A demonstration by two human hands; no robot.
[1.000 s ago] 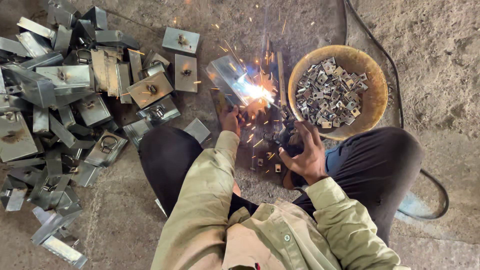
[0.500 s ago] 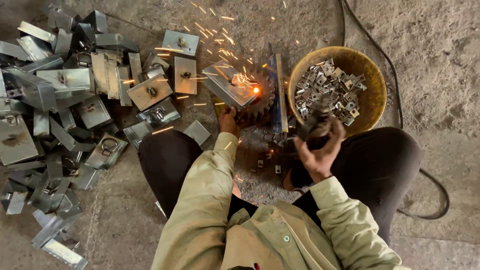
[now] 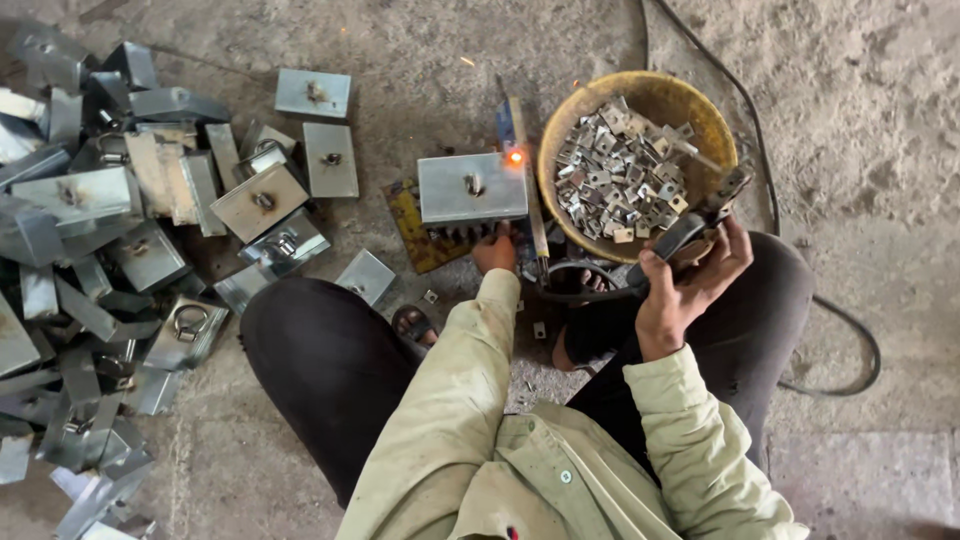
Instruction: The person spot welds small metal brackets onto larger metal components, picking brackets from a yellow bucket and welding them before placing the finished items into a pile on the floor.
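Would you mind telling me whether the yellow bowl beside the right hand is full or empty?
Partly full: the yellow bowl holds a heap of small metal pieces, with bare inner wall showing above them.

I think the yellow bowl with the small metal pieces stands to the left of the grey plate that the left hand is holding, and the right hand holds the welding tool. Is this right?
Not quite. In the head view the yellow bowl with the small metal pieces stands to the right of the grey plate, not the left. The left hand does hold the plate, and the right hand holds the welding tool.
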